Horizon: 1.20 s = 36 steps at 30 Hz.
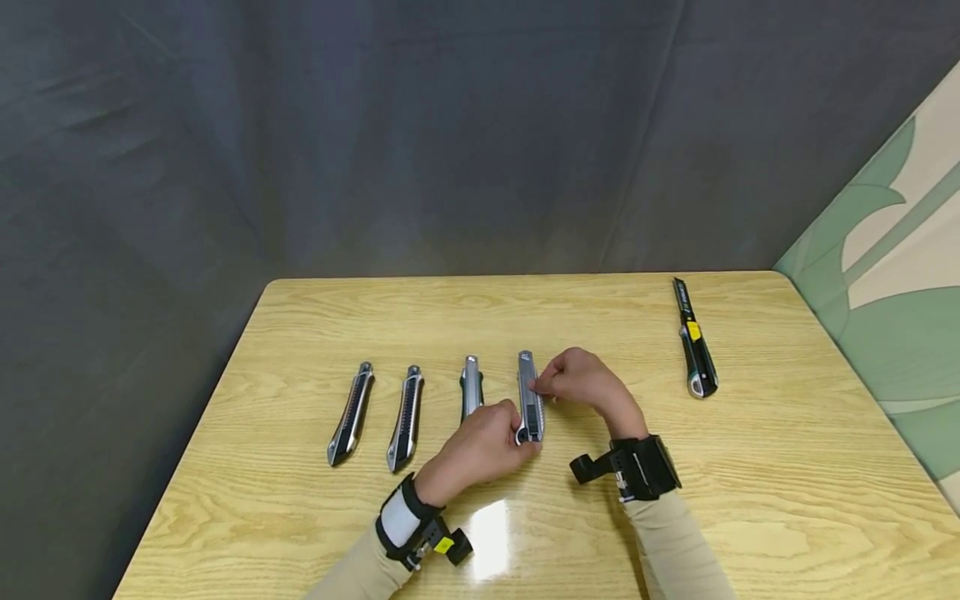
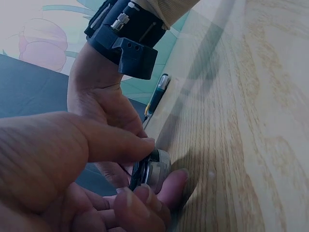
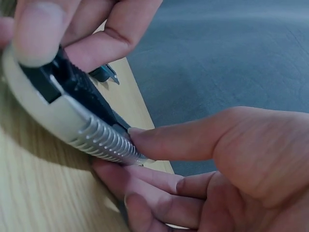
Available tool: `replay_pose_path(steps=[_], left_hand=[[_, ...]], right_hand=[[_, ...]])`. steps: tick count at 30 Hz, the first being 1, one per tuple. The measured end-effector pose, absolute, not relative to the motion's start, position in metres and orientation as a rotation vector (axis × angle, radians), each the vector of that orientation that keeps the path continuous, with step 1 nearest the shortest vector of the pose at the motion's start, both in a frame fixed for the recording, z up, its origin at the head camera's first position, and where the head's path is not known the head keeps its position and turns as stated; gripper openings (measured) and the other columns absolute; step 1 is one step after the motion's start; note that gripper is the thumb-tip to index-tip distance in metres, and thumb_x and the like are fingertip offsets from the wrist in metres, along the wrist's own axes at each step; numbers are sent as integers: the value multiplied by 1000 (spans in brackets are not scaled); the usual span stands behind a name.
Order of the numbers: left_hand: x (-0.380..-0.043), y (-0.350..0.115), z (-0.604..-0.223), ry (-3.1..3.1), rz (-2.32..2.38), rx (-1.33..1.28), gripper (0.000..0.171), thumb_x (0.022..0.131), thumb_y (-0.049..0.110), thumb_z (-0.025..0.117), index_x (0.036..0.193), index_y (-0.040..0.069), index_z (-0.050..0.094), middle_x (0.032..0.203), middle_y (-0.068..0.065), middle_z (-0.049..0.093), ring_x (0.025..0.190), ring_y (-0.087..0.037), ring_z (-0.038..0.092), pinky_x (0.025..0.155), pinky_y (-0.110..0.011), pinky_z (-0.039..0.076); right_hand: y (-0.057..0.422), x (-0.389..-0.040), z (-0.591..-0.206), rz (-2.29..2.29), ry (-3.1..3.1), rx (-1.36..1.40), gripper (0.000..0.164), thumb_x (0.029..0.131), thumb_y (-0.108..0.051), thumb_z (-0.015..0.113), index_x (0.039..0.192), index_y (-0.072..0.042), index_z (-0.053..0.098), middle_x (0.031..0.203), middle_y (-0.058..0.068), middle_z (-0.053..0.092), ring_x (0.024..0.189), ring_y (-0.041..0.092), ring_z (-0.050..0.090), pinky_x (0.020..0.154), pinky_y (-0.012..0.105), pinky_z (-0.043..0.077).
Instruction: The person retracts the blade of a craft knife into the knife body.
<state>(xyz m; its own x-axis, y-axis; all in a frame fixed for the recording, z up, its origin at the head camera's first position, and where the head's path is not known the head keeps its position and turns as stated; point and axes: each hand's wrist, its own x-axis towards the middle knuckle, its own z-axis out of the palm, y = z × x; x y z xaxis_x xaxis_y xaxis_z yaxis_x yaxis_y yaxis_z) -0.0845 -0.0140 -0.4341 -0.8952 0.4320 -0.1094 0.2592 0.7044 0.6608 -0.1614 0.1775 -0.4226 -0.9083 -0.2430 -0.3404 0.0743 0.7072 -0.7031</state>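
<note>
Both hands hold a silver and black utility knife [image 1: 529, 396] near the middle of the wooden table. My left hand [image 1: 483, 442] pinches its lower end; in the left wrist view the thumb presses on top of the knife [image 2: 157, 169], with fingers around it. At the upper part, my right hand [image 1: 583, 385] grips the knife by its side. The right wrist view shows its thumb and fingers on the ribbed silver edge [image 3: 104, 137]. Just left of this knife lies another silver utility knife [image 1: 471, 387], partly hidden behind the left hand.
Two black and silver utility knives [image 1: 350, 414] [image 1: 406, 419] lie side by side farther left. A black utility knife with a yellow slider [image 1: 696, 346] lies at the far right. Behind the table [image 1: 225, 517] hangs a dark grey curtain [image 1: 450, 142].
</note>
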Motion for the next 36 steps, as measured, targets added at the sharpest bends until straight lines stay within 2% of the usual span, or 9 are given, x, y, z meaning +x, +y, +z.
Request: replay_pose_path(steps=[10,18,26,33,36], left_hand=[[-86,-14,-436,2698,898,599,30,83,33,76,77,13,54,63,9,42,52,-5,40,46,-22,31],[-84,-13,-437,2678,916,549,34,84,34,77,76,12,52,62,8,42,47,-6,42,43,-23,32],[-81,-14,-436,2669,969,475,38,86,40,75,89,8,55,70,1,54,39,-9,50,43,-27,42],[-82,-15,-433,2715,943,485,40,86,44,74,94,9,57,69,3,53,54,-8,46,48,-25,38],[-84,-14,-430,2719,952,483,41,87,46,73,99,9,58,67,4,52,53,-8,46,48,-25,38]], right_hand=[[177,-161,-426,-1001,2524,-147,26,88,-33,74,81,-9,74,80,2,73,74,15,56,64,27,42],[177,-160,-424,-1033,2497,-146,24,89,-31,74,86,-8,72,84,4,74,77,16,60,65,27,45],[184,-161,-416,-1080,2493,-149,22,93,-29,68,97,-8,73,92,7,75,83,19,66,69,30,52],[196,-162,-411,-1123,2514,-76,26,96,-30,66,107,-7,71,95,9,76,84,23,68,76,36,55],[203,-161,-409,-1130,2551,-61,28,97,-31,64,108,-7,71,96,10,76,83,24,68,74,34,54]])
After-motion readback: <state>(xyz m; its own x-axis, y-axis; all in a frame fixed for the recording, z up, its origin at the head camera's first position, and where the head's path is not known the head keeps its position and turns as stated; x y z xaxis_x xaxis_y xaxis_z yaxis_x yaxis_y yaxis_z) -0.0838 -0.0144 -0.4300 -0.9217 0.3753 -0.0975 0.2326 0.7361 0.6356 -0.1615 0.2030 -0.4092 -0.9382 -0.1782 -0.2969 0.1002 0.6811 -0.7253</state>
